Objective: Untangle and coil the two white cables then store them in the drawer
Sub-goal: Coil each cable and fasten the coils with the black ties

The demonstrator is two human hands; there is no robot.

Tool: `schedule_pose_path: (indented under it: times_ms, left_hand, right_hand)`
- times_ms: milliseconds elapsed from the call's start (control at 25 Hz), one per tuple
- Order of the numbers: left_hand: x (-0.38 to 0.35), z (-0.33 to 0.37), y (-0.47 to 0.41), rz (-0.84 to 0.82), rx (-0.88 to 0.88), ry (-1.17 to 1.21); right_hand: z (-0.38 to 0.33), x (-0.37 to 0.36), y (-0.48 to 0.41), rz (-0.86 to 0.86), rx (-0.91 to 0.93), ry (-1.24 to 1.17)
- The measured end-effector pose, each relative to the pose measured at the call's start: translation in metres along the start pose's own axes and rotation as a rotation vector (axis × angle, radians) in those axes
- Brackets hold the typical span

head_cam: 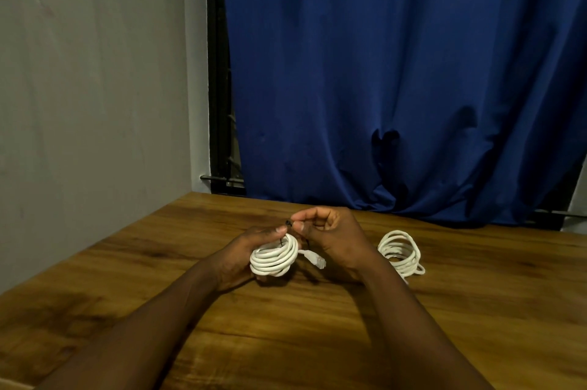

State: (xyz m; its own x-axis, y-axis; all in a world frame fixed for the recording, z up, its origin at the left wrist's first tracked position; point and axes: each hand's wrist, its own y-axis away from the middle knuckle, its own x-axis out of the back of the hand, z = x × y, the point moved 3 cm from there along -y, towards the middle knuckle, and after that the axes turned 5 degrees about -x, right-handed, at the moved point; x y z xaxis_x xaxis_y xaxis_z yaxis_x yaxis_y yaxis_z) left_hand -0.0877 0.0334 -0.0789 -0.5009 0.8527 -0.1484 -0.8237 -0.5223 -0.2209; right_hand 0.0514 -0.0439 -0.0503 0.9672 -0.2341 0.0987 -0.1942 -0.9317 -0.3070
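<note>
Just above the wooden surface [158, 278], a coiled white cable [274, 257] sits in the grip of the left hand [241, 254], which wraps round the left side of the loops with the thumb reaching over their top. The cable's plug [319, 261] sticks out to the right, under the right hand [333, 237]. That hand's grip is narrow: thumb and forefinger pinch a thin black tie [289, 223] at the top of the coil, with the other fingers curled in. Both forearms reach in from the lower edge. A second white coil [401, 251] lies on the surface just right of the right wrist, touched by neither hand; the wrist hides part of its near-left edge. How the tie runs round the loops is too small to make out.
</note>
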Motion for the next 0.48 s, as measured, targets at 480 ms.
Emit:
schedule_pose_path:
  times_ms: [480]
  left_hand:
    - [0.0038, -0.0068, 0.0003, 0.01, 0.121, 0.104]
  right_hand:
    - [0.0025, -0.0044, -0.0023, 0.005, 0.024, -0.006]
